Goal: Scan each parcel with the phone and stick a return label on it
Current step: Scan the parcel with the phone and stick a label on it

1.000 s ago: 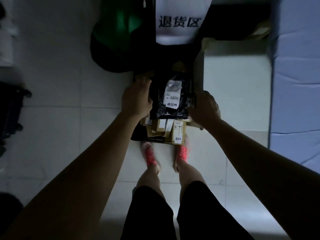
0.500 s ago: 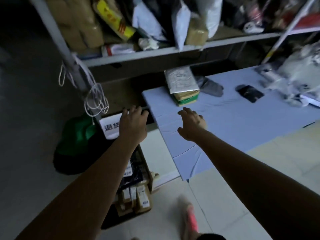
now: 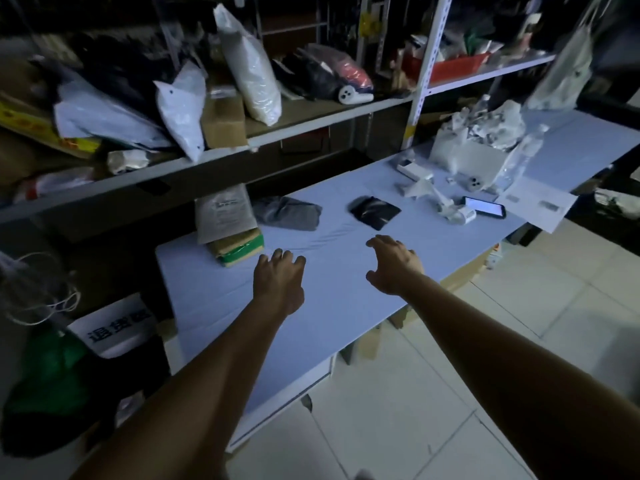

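Phone (image 3: 484,206) — bright screen, face-up

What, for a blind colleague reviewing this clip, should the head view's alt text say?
The left hand and right hand reach out empty over a blue table holding a grey parcel, a black parcel and a lit phone. Cluttered shelves behind.

The table (image 3: 346,306) is pale blue, and toward 12 o'clock on it lie a grey parcel (image 3: 287,213) and a black parcel (image 3: 375,212), with a whitish parcel (image 3: 225,213) on a tan and green stack (image 3: 242,251) at 11 o'clock. The phone (image 3: 483,206) at 2 o'clock is black with a bright white screen. At 8 o'clock a green bag (image 3: 52,375) sits by a white sign (image 3: 117,327) with black characters, and the floor (image 3: 450,393) at 4 o'clock is off-white tile
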A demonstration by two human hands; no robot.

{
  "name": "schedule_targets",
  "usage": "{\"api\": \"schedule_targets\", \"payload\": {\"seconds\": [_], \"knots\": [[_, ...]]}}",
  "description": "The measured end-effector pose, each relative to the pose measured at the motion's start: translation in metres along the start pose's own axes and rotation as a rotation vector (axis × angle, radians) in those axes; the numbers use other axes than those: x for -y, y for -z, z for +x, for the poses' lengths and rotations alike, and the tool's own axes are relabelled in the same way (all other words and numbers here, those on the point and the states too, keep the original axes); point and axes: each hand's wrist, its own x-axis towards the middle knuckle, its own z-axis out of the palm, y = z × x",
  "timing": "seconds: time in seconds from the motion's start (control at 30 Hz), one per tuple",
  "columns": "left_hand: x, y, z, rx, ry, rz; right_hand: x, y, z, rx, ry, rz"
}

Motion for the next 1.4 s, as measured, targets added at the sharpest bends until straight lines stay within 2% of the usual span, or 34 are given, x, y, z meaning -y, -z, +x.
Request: {"api": "schedule_targets", "payload": {"seconds": [0.13, 0.3, 0.63, 0.73, 0.9, 1.03, 1.17, 1.3, 1.4], "knots": [[-0.073, 0.003, 0.053, 0.028, 0.0, -0.049, -0.084, 0.016, 0.033, -0.011, -0.034, 0.043], [-0.129, -0.023, 0.114, 0.072, 0.008, -0.13, -0.148, 0.008, 0.093, 0.027, -0.046, 0.086], [-0.194, -0.097, 0.3, 0.091, 0.123, -0.239, -0.217, -0.025, 0.29, 0.175, 0.062, 0.034], [-0.206, -0.112, 0.34, 0.111, 0.163, -0.293, -0.232, -0.033, 0.344, 0.168, 0.113, 0.027], [-0.222, -0.134, 0.384, 0.166, 0.219, -0.346, -0.255, -0.06, 0.406, 0.162, 0.294, -0.017], [-0.233, -0.139, 0.404, 0.071, 0.262, -0.341, -0.269, -0.079, 0.442, 0.131, 0.511, -0.054], [-0.245, -0.132, 0.413, -0.135, 0.367, -0.417, -0.279, -0.077, 0.467, 0.056, 0.657, -0.039], [-0.262, -0.1, 0.417, -0.277, 0.575, -0.499, -0.293, -0.049, 0.475, 0.072, 0.699, 0.219], [-0.276, -0.07, 0.413, -0.358, 0.759, -0.739, -0.306, -0.011, 0.469, 0.186, 0.726, 0.439]]}}
